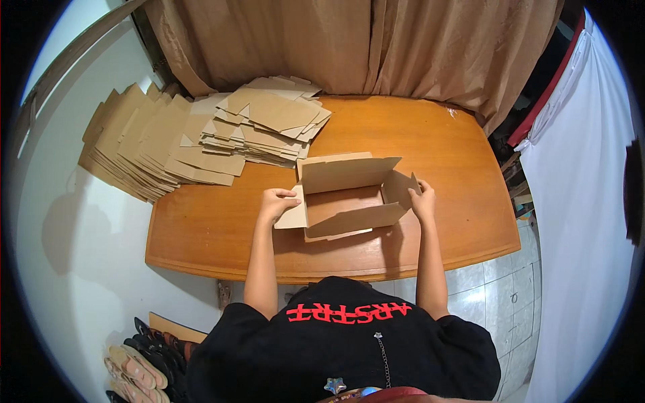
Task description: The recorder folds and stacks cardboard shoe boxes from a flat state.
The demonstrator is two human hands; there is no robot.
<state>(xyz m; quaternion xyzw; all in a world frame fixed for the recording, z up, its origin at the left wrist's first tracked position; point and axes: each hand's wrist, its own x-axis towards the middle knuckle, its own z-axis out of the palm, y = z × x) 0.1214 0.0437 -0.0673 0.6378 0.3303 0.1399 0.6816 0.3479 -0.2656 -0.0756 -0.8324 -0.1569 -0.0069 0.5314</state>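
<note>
A brown cardboard box (349, 176) stands opened into a rectangular frame on the table, and the wooden tabletop shows through its middle. At its left end, my left hand (279, 203) grips a pale flap that sticks outward, thumb on top. My right hand (422, 200) pinches a flap at the right end, which is angled up. Along the near and far sides, further flaps lie folded outward near the tabletop. The undersides of both hands' grips are partly hidden.
Flat cardboard blanks (269, 111) lie piled at the table's back left, with more fanned blanks (141, 144) leaning beside them. The wooden table (463, 195) has a curved front edge close to me. A brown curtain (302, 47) hangs behind; a white cloth (578, 201) hangs at right.
</note>
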